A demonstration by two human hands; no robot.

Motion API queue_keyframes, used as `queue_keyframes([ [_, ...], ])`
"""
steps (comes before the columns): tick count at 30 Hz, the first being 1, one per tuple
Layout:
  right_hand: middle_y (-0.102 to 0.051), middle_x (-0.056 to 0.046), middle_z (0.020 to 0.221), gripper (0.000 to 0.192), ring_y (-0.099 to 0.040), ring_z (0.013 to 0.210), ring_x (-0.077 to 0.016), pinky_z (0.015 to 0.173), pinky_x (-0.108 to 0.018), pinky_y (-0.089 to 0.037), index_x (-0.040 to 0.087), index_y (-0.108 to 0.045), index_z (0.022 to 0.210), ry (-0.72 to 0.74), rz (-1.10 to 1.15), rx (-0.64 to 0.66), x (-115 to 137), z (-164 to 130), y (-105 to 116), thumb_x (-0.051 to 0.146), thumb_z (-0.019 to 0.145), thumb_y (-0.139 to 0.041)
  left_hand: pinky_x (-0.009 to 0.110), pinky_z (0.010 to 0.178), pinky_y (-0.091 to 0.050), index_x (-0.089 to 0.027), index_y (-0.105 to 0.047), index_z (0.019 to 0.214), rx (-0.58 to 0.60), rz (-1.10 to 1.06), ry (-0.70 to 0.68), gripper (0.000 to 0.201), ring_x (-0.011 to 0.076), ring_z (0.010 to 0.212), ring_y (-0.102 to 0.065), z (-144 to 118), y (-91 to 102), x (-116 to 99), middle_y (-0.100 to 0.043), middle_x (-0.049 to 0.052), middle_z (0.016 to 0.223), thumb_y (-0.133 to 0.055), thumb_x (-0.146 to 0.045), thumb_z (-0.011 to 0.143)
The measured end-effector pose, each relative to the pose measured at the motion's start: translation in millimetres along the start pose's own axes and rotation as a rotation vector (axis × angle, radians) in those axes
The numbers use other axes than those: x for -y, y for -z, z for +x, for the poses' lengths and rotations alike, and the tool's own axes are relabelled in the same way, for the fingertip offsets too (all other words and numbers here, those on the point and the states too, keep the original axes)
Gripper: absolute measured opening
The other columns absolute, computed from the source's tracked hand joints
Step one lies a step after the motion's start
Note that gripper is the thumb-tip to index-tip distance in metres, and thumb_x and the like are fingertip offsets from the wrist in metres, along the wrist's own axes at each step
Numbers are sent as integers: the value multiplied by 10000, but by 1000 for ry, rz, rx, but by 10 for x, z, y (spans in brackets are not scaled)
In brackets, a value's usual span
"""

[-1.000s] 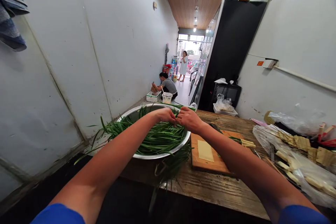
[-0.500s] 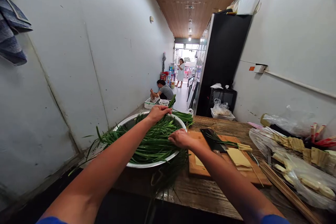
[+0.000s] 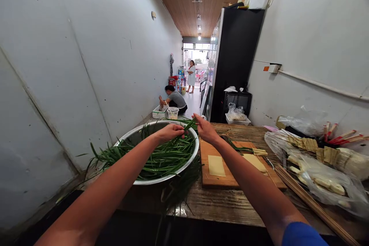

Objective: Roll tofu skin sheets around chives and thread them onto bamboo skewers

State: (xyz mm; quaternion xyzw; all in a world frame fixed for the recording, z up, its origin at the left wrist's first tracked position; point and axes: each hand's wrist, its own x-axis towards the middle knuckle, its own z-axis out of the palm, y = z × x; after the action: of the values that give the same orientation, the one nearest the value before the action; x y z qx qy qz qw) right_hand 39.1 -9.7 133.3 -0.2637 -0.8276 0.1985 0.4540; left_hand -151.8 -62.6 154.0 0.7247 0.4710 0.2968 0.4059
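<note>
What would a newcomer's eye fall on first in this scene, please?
Most likely the wide steel basin at the table's left end, heaped with long green chives. Above its far rim the left hand and right hand meet on a few leaves. Right of it lies a wooden cutting board bearing pale tofu sheets.

Shiny metal bowl (image 3: pixel 135 135), rough wooden table (image 3: pixel 227 203), matt wooden board (image 3: pixel 227 178).

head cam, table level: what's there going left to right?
metal bowl of green chives → left hand → right hand → cutting board → bamboo skewers → plastic bag of skewered pieces
</note>
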Motion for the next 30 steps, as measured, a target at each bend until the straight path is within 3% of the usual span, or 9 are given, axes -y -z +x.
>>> queue_keyframes([
  [8, -548, -84, 1241, 585, -490, 1161, -159, 1012, -325, -361, 145, -440, 1283, 6, -31, -4, -24, -116, -38, 0, 722, -364, 209, 593, -354, -111, -582, 779, -4, -146, 18, 249, 108, 598, -541, 79, -97, 3, -551, -24, 589, -573, -355, 730],
  [14, -565, -93, 1218, 586, -536, 1100, -170, 970, -347, -401, 148, -440, 1286, -5, -80, 63, -41, -210, -79, 3, 723, -370, 196, 504, -290, -110, -568, 783, -8, -106, 40, 240, 74, 499, -484, 85, -142, -3, -481, -50, 563, -543, -346, 744],
  [21, -457, -107, 1328, 498, -394, 1235, -200, 1052, -378, -297, 166, -504, 1233, 107, -228, -2, 22, -207, 76, 100, 739, -497, 206, 446, -202, -124, -572, 768, 19, -2, 111, 286, 60, 445, -334, 20, -132, -65, -408, -61, 509, -560, -404, 711],
  [26, -620, -100, 1118, 553, -583, 1007, -183, 912, -340, -439, 148, -530, 1182, -262, -143, -12, -24, -182, 56, -31, 679, -385, 208, 466, -221, -129, -569, 763, 59, -26, 103, 353, 64, 463, -350, -31, -160, -159, -424, -62, 527, -588, -468, 667],
  [30, -646, -65, 1068, 561, -600, 963, -165, 862, -300, -462, 167, -538, 1163, -206, -8, 93, -53, -275, -94, -30, 661, -381, 209, 491, -273, -128, -558, 703, 88, -45, 120, 361, 70, 492, -395, -43, -203, -192, -491, -43, 572, -626, -474, 628],
])
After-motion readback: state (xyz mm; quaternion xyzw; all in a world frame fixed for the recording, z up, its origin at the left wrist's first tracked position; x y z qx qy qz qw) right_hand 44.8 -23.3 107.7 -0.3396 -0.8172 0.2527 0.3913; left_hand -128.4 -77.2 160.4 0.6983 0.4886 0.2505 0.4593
